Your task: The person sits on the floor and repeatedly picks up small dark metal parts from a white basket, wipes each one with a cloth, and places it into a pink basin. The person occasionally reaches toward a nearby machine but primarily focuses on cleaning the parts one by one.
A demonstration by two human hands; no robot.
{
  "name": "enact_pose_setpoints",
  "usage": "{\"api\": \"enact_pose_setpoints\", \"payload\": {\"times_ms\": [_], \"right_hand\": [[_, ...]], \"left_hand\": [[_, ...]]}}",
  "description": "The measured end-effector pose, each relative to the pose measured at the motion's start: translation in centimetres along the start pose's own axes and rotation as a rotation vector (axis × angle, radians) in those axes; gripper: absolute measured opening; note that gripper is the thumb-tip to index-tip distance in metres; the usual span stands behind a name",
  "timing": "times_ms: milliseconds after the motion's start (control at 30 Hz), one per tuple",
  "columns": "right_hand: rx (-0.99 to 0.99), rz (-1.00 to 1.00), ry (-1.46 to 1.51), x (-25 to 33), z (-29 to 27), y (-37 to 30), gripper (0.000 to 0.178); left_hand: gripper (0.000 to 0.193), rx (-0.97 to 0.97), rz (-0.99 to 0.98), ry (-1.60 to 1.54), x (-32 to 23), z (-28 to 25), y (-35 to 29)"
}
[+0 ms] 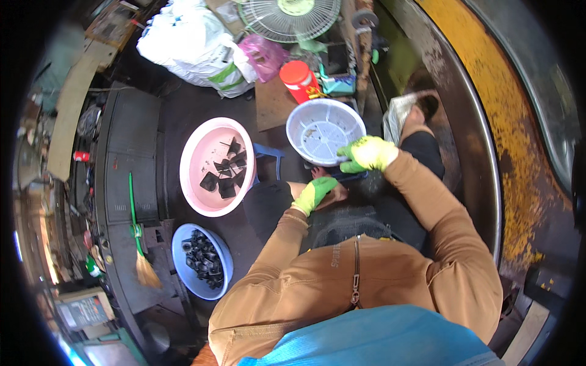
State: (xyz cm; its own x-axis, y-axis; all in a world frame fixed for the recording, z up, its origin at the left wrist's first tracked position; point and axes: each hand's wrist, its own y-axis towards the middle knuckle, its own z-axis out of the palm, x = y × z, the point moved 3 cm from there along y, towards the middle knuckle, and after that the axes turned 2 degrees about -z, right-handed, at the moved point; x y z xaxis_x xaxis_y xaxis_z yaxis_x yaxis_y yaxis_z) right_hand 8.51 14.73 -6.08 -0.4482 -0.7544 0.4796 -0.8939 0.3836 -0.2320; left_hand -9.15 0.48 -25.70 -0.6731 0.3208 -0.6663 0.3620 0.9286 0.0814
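Note:
My right hand [368, 154], in a yellow-green glove, straddles the near right rim of a pale lavender plastic basket [299, 141]. Its fingers lie over the rim and appear closed on it; the contact is partly hidden. Dark specks dot the basket's slotted bottom. My left hand [314, 194], gloved in green, is by my lower leg with its fingers stretched out and nothing seen in them. To the left, a pink basin [198, 143] holds several black angular pieces [226, 177]. Nearer me, a blue basin [223, 247] is heaped with black pieces [203, 259].
Behind the basket stand a red container [298, 79], a pink plastic bag [264, 56] and a large white sack [186, 46]. A fan [290, 18] is at the far side. A green-handled broom [146, 271] leans on a dark cabinet [131, 165]. Yellow machinery [519, 152] lines the right.

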Motion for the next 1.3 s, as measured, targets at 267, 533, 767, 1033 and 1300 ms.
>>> {"api": "enact_pose_setpoints", "payload": {"times_ms": [267, 533, 767, 1033, 1300], "right_hand": [[0.036, -0.034, 0.028, 0.4, -0.2, 0.2, 0.055], [0.043, 0.032, 0.013, 0.9, -0.5, -0.1, 0.05], [0.07, 0.01, -0.018, 0.8, -0.5, 0.0, 0.052], [0.045, -0.006, -0.022, 0.2, 0.3, 0.3, 0.053], [-0.03, -0.058, 0.004, 0.0, 0.6, 0.4, 0.049]], "left_hand": [[0.027, 0.153, -0.146, -0.276, -0.2, -0.7, -0.1], [0.027, 0.219, -0.455, -0.588, 2.1, 0.7, -1.0], [0.029, 0.221, -0.356, -0.571, 2.6, 1.0, -1.2], [0.032, 0.186, -0.481, -0.646, 2.1, 0.8, -1.3], [0.032, 0.182, -0.499, -0.749, 3.0, 1.5, -1.6]]}}
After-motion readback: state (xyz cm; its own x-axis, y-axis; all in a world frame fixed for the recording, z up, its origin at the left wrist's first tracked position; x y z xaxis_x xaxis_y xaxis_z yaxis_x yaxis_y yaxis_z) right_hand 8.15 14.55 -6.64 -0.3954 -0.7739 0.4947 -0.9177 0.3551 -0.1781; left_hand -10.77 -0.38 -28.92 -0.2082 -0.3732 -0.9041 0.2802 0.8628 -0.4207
